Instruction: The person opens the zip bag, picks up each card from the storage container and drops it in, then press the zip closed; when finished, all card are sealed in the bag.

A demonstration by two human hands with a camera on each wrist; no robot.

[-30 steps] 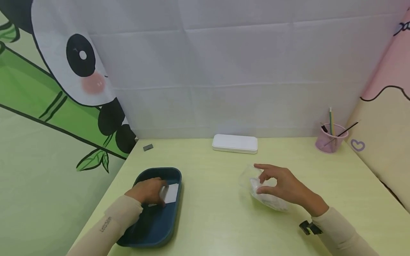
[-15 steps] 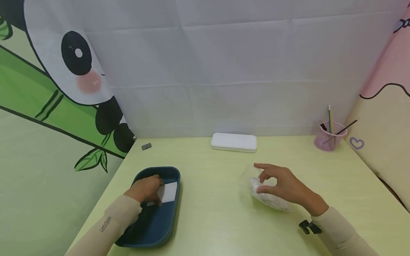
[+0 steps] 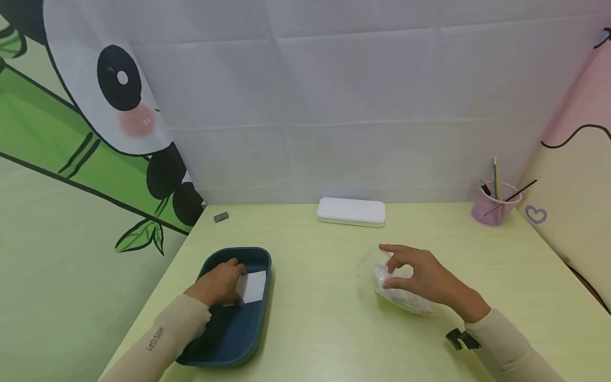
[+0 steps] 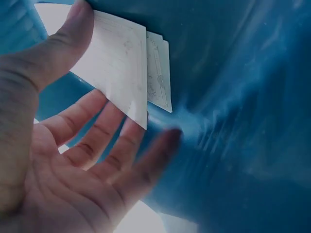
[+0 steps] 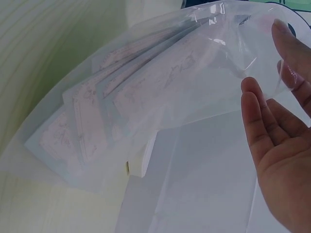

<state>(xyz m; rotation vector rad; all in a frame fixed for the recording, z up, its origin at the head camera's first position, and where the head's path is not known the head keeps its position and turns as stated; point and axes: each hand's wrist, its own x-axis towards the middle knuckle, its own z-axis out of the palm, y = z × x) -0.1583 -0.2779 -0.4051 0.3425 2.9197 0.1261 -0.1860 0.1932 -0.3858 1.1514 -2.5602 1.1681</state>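
Two cards [image 4: 129, 77] are pinched by the left hand [image 3: 219, 284] inside the blue tray [image 3: 248, 334]; several more, at three o'clock, are left in the clear bag [image 5: 160, 102], gripped by the right hand [image 3: 425, 278].

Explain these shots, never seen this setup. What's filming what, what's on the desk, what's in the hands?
No machine here: a person works bare-handed, wearing one camera on the head and one on each wrist. The head view looks down on a green desk. The left hand is inside a dark blue tray; its wrist view shows the thumb and fingers pinching a white card, with a second card behind it. The right hand holds a clear plastic bag by its open mouth; cards show inside. Farther back lie a white case, a pink pen cup and a small grey piece.
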